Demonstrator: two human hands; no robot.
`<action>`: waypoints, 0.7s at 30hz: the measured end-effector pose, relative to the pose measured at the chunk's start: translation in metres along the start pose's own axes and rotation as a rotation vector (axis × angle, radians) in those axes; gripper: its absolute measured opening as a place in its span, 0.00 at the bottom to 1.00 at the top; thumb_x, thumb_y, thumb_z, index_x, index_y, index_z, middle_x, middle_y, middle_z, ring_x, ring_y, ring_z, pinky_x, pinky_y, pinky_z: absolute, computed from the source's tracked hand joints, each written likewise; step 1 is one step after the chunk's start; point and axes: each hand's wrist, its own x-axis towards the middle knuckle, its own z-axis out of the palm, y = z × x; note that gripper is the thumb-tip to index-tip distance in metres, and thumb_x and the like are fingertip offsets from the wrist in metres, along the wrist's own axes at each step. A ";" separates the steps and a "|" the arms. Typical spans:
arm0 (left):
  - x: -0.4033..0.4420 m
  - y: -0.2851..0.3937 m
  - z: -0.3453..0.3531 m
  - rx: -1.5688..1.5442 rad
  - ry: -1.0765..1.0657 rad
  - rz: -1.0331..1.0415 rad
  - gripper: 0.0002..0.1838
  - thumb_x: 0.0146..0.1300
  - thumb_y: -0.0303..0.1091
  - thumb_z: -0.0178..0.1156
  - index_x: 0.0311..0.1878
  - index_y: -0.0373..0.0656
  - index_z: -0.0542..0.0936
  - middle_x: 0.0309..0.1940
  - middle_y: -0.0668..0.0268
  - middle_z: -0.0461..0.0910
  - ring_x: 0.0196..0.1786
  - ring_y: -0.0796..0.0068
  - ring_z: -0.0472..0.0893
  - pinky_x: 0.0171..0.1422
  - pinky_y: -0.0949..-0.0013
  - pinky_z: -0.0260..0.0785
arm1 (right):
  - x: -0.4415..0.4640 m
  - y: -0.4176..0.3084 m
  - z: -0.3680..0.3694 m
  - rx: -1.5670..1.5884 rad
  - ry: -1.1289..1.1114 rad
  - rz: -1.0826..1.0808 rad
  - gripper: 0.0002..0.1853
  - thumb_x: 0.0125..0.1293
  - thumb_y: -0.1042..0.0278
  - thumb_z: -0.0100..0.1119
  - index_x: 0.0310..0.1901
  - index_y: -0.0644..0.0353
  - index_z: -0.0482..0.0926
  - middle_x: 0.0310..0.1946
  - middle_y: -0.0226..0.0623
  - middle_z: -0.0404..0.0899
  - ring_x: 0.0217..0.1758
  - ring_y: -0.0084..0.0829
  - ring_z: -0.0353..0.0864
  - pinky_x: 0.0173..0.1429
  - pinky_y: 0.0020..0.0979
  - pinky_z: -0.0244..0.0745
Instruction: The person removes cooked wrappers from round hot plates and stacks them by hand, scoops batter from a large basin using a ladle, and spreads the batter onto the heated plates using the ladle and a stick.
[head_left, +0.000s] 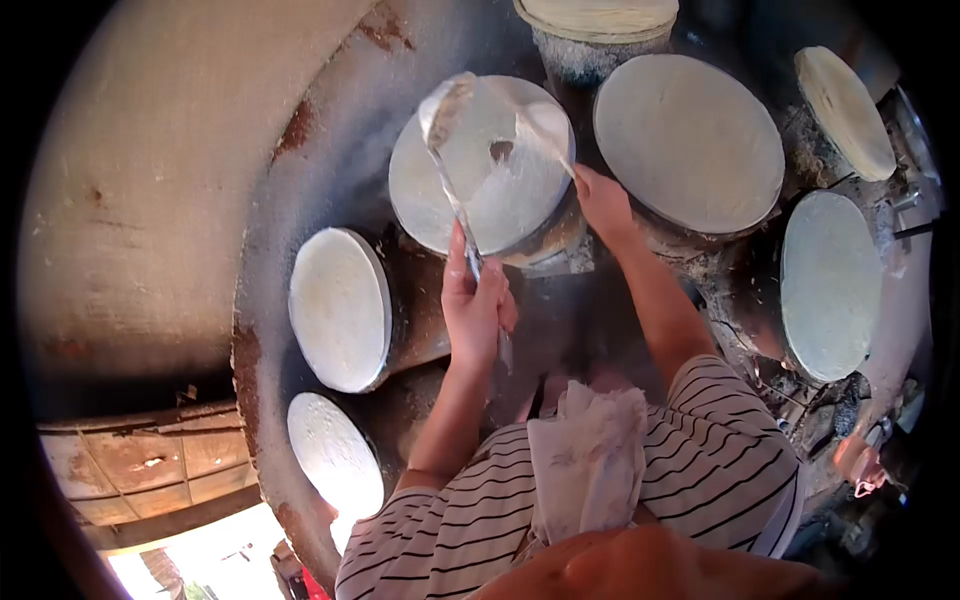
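Observation:
My left hand [473,310] is wrapped round the handle of a long metal ladle [447,112], whose bowl is coated in pale batter. The bowl is raised over the upper left of a round griddle [425,205]. My right hand [605,208] grips the thin handle of a blurred, white-coated spoon-like tool [545,128] above the same griddle's right side. Pale batter covers much of that griddle's top, with a small dark spot [501,150] near the middle. Whether the right tool touches the surface I cannot tell.
Round pale-topped griddles stand around me: a large one [690,145] at upper right, others at right [832,285], left [342,310] and lower left [335,450]. Stacks of thin flatbreads [600,18] [848,115] sit at the top and far right. A wall [170,220] rises at left.

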 end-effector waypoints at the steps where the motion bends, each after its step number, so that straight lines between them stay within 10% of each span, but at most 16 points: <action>1: 0.005 0.003 0.000 0.017 -0.019 -0.022 0.32 0.69 0.22 0.45 0.74 0.54 0.52 0.19 0.75 0.62 0.14 0.87 0.59 0.14 0.79 0.54 | -0.009 -0.023 -0.023 -0.087 -0.016 0.000 0.16 0.65 0.66 0.50 0.54 0.49 0.76 0.30 0.43 0.78 0.32 0.48 0.79 0.36 0.46 0.74; 7: 0.058 -0.012 0.012 0.115 -0.126 -0.134 0.31 0.70 0.25 0.46 0.74 0.56 0.53 0.19 0.73 0.62 0.13 0.86 0.58 0.13 0.80 0.53 | -0.045 -0.029 -0.017 -0.223 -0.079 0.099 0.18 0.64 0.69 0.47 0.55 0.49 0.74 0.34 0.48 0.74 0.30 0.51 0.79 0.34 0.47 0.76; 12: 0.106 -0.010 0.009 -0.686 -0.335 -0.516 0.13 0.73 0.37 0.46 0.58 0.63 0.70 0.22 0.73 0.62 0.12 0.88 0.61 0.10 0.82 0.53 | -0.019 -0.047 -0.056 -0.289 -0.102 0.131 0.19 0.62 0.70 0.48 0.55 0.48 0.75 0.34 0.45 0.73 0.31 0.49 0.79 0.34 0.46 0.76; 21: 0.127 0.033 -0.029 -1.067 -0.157 -0.878 0.15 0.69 0.39 0.54 0.27 0.44 0.65 0.16 0.75 0.63 0.14 0.83 0.66 0.17 0.79 0.62 | -0.031 -0.024 -0.033 -0.175 -0.114 0.033 0.18 0.64 0.63 0.56 0.56 0.45 0.74 0.35 0.45 0.74 0.31 0.50 0.79 0.34 0.47 0.75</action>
